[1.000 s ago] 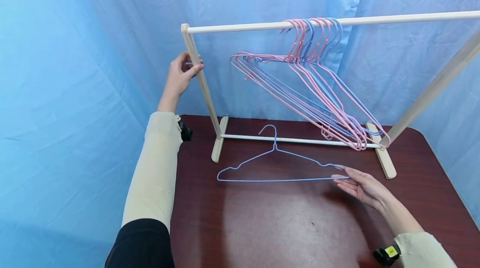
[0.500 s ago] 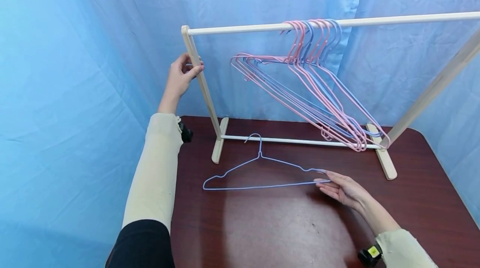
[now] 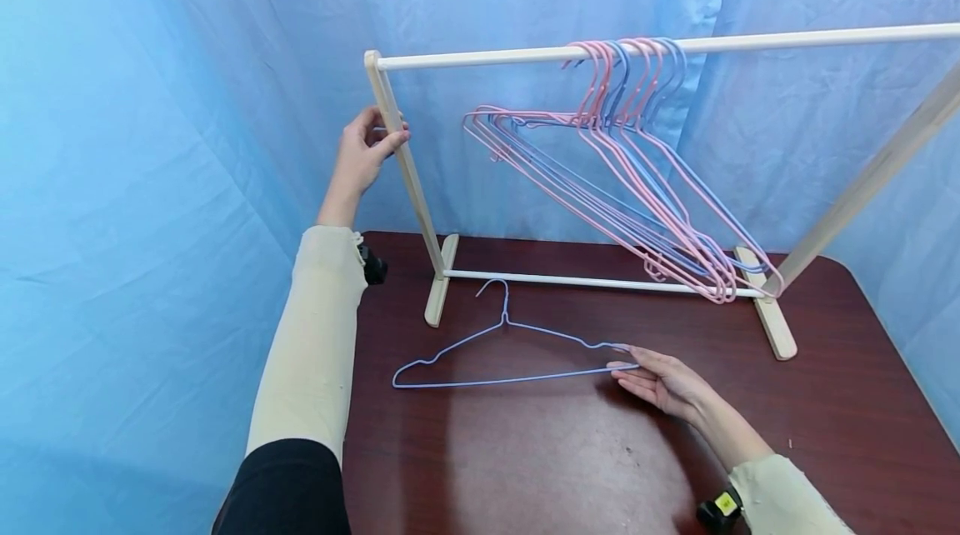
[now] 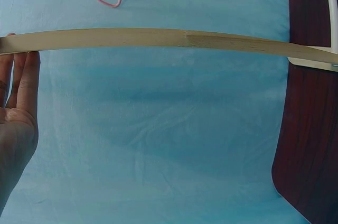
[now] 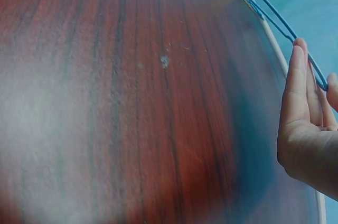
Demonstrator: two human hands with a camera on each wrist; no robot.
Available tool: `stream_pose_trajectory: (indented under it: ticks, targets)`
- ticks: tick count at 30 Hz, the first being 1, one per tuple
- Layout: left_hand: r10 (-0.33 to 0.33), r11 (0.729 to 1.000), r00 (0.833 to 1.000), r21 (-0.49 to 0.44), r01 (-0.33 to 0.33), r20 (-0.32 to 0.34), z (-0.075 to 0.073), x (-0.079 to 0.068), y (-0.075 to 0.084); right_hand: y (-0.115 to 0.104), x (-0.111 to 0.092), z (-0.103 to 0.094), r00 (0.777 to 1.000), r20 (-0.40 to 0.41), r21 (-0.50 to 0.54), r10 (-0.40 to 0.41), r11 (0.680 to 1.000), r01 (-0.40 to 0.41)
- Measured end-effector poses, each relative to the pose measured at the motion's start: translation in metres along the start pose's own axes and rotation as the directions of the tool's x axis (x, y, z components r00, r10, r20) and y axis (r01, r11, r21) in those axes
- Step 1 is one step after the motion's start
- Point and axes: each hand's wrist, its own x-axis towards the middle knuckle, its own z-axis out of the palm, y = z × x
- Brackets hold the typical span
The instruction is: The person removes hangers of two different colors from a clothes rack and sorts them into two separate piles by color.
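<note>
My right hand [image 3: 666, 385] pinches one end of a blue clothes hanger [image 3: 517, 379] between thumb and fingers. The hanger is held out to the left over the table, hook up, in front of the rack's lower bar. In the right wrist view the hanger's blue wire [image 5: 274, 15] runs up from the fingertips. My left hand [image 3: 360, 153] grips the left wooden post [image 3: 411, 177] of the clothes rack, thumb in front and fingers behind. In the left wrist view that post [image 4: 132, 38] crosses the frame, with the fingers at its left end.
Several pink and blue hangers [image 3: 600, 131] hang close together on the rack's white top bar [image 3: 480, 58]. A white lower bar [image 3: 570, 279] joins the wooden feet [image 3: 442, 281] on the dark red-brown table [image 3: 555, 460]. Blue curtains [image 3: 180, 143] surround the back and left.
My right hand has moved left and slightly toward me, carrying the blue hanger with it. The left hand stays on the post, and the hanging hangers keep their places.
</note>
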Motion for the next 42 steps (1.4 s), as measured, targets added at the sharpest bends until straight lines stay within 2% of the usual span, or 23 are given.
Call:
stream_pose_trajectory:
  ticks: [8,12,17,19,22,26,28,30,32,34,37,38,40,41,42]
  targets:
    - [-0.005,1.000,1.000,0.000,0.005,0.005,-0.001,-0.001,0.002,0.007,0.007,0.009,1.000,-0.015,-0.052,-0.016,0.999,0.015]
    - [-0.001,1.000,1.000,-0.001,0.001,0.006,-0.001,-0.001,0.001,0.010,0.011,0.016,0.997,-0.068,-0.151,-0.040,0.988,0.030]
    - [0.002,1.000,1.000,0.001,-0.002,0.004,-0.001,0.000,0.000,0.010,0.016,0.025,0.988,-0.132,-0.288,-0.078,0.957,0.037]
    - [0.006,1.000,1.000,0.001,-0.006,0.004,-0.001,0.000,0.000,0.011,0.017,0.028,0.985,-0.138,-0.334,-0.102,0.941,0.051]
    - [0.010,1.000,1.000,0.006,-0.010,0.004,-0.001,0.000,0.000,0.012,0.018,0.029,0.985,-0.098,-0.412,-0.143,0.907,0.090]
    - [0.005,1.000,1.000,0.006,-0.005,0.003,-0.001,0.000,0.000,0.014,0.020,0.031,0.982,-0.044,-0.533,-0.185,0.835,0.133]
    - [0.007,1.000,1.000,0.004,-0.007,0.002,-0.001,0.000,0.000,0.016,0.022,0.032,0.977,-0.049,-0.597,-0.209,0.790,0.139]
    - [0.008,1.000,1.000,0.002,-0.008,0.000,-0.001,-0.001,0.000,0.018,0.024,0.033,0.967,-0.060,-0.689,-0.247,0.712,0.139]
    - [0.012,1.000,1.000,0.005,-0.012,0.000,-0.001,-0.001,0.000,0.020,0.026,0.035,0.948,-0.085,-0.801,-0.308,0.587,0.118]
    - [0.014,1.000,1.000,0.009,-0.014,0.001,-0.001,-0.001,0.000,0.022,0.028,0.037,0.920,-0.114,-0.897,-0.375,0.437,0.067]
    - [0.011,1.000,1.000,0.009,-0.011,0.003,-0.001,-0.001,0.000,0.024,0.030,0.039,0.880,-0.094,-0.984,-0.467,0.181,-0.009]
    - [0.011,1.000,1.000,0.007,-0.011,0.003,-0.001,-0.001,0.000,0.025,0.030,0.039,0.869,-0.080,-0.993,-0.487,0.117,-0.026]
    - [0.009,1.000,1.000,0.006,-0.009,0.002,-0.001,-0.001,0.001,0.026,0.031,0.039,0.855,-0.038,-0.999,-0.517,0.002,-0.043]
    - [0.009,1.000,1.000,0.004,-0.009,0.002,-0.001,-0.001,0.000,0.027,0.031,0.039,0.850,-0.018,-0.998,-0.527,-0.045,-0.049]
    - [0.009,1.000,1.000,0.002,-0.009,0.002,-0.001,-0.001,0.000,0.027,0.032,0.039,0.845,-0.004,-0.995,-0.534,-0.079,-0.054]
